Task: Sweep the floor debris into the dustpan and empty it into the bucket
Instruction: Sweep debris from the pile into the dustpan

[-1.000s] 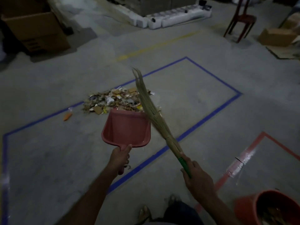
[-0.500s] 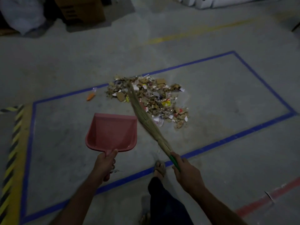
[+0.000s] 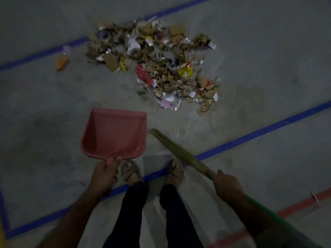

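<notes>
**Still no debris in the pan: where you stood, and what could slip**

Over at the far left of the frame, a blue tape line ran across the concrete floor, and a lone orange scrap lay just below it, apart from the main heap. You could easily have missed that piece, since it sat outside any stroke aimed at the pile.

Moving right, your left hand had its fingers curled round the handle of the red dustpan, thumb laid along the neck. The pan looked empty, its mouth facing the upper part of the frame, short of the litter. Whether its lip touched the floor could not be told; if it rode high, fine scraps would have slid under it.

At centre, your sandalled feet stood on the lower tape line. Above them, the debris pile spread from upper centre toward the right, made of cardboard bits, wrappers and plastic film. Light film of that sort would likely have scattered under a fast stroke.

Further right, your right hand gripped the grass broom near its base, fist closed round it, bristle tip pointing up-left beside the pan's right edge and well short of the pile.

No bucket was in view, so you would have had to carry the loaded pan level, or spill it.
</notes>
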### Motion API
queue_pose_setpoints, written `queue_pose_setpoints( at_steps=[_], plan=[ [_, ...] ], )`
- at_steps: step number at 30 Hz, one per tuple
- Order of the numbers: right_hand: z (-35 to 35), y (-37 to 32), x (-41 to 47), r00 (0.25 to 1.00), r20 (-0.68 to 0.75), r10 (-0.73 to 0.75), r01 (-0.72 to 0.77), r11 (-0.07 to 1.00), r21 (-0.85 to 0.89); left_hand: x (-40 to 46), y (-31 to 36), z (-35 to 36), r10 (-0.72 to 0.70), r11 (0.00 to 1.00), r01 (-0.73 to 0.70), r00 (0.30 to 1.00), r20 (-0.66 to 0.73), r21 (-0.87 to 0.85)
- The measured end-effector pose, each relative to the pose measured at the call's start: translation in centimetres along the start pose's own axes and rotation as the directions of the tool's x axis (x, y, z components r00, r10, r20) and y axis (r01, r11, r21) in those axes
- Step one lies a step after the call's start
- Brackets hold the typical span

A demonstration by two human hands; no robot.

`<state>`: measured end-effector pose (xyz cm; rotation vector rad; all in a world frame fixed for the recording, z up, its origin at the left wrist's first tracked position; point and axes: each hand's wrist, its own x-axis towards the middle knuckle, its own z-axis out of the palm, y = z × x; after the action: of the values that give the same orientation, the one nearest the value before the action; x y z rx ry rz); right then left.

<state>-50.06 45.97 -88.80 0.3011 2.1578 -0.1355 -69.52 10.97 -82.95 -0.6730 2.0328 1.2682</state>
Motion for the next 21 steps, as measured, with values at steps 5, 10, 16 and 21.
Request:
queue_pose_setpoints(
  at_steps=[5,10,16,21],
  plan=[
    [1.0,5.5,10.7,0.984,-0.101,0.149,-0.144,0.988,0.047,8.0,-4.1,3.2,-0.014,0.999,0.011,0.997,0.079,0.03],
    [-1.5,5.2,13.4,0.956,-0.283,0.072,-0.02,0.983,0.183,11.1,-4.5,2.3,-0.01,0.999,0.011,1.0,0.026,-0.044],
    [-3.2,-3.3,11.9,0.952,-0.288,-0.101,0.201,0.917,0.345,11.8,-2.1,-3.0,-0.045,0.994,0.041,0.998,-0.037,-0.103],
    [-5.0,-13.3,16.3,0.964,-0.163,-0.21,0.25,0.925,0.288,14.7,-2.2,-8.1,-0.068,0.993,0.062,0.996,-0.056,-0.105]
  ],
)
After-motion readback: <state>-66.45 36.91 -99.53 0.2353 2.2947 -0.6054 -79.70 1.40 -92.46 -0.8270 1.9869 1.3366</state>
